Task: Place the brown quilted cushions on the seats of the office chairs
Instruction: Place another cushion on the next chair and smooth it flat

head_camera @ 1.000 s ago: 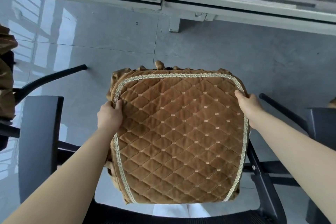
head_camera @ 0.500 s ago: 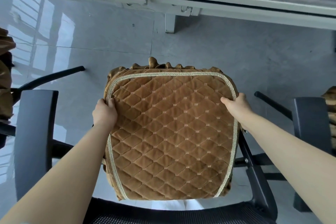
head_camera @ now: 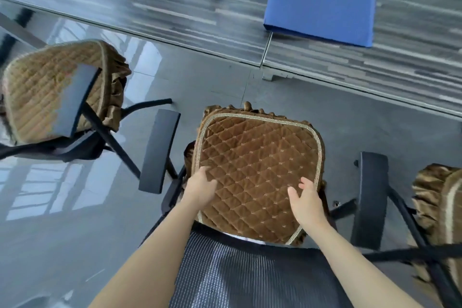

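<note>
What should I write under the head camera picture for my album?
Both hands, left hand and right hand, pat a brown cushion onto an office chair.

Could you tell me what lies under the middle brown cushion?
The brown cushion lies between black armrests, beyond the mesh backrest. The seat itself is covered.

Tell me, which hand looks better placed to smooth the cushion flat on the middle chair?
Probably the left hand: it already lies on the brown quilted cushion near its left border. The right hand is open with fingers lifted, apparently just above the fabric.
</note>
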Available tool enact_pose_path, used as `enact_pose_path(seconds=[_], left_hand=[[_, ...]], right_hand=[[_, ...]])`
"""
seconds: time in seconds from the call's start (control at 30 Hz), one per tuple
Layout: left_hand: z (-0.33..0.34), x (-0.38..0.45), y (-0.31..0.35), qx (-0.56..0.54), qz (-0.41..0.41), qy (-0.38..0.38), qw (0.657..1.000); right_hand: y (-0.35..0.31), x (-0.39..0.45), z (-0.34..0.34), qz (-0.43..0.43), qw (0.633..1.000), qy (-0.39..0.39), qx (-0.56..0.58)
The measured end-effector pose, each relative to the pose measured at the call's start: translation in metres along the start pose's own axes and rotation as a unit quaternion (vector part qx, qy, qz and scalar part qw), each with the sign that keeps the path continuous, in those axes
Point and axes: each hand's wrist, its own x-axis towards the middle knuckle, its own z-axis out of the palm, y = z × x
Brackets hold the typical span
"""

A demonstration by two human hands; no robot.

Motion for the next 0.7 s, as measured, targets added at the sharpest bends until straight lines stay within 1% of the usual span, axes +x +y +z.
enact_pose_path(seconds=[0.1, 0.23, 0.33, 0.4, 0.53, 0.7], left_hand=[[-0.023, -0.058, -0.009, -0.022, 0.011, 0.021, 0.999], [-0.055, -0.129, -0.029, -0.11, 0.025, 0.062, 0.992], [-0.077, -0.179, -0.057, -0.165, 0.033, 0.112, 0.979], [-0.093, -0.203, -0.093, -0.21, 0.023, 0.149, 0.966], [-0.124, -0.239, -0.168, -0.282, -0.003, 0.2, 0.938], [-0.191, -0.267, -0.275, -0.287, -0.007, 0.269, 0.92]], right_hand=[[-0.022, -0.064, -0.001, -0.034, 0.999, -0.023, -0.023], [-0.051, -0.134, 0.015, -0.104, 0.99, -0.078, -0.063], [-0.081, -0.173, 0.038, -0.153, 0.978, -0.114, -0.088], [-0.109, -0.2, 0.063, -0.186, 0.969, -0.127, -0.104], [-0.158, -0.249, 0.115, -0.237, 0.957, -0.129, -0.105], [-0.207, -0.317, 0.195, -0.271, 0.945, -0.152, -0.105]])
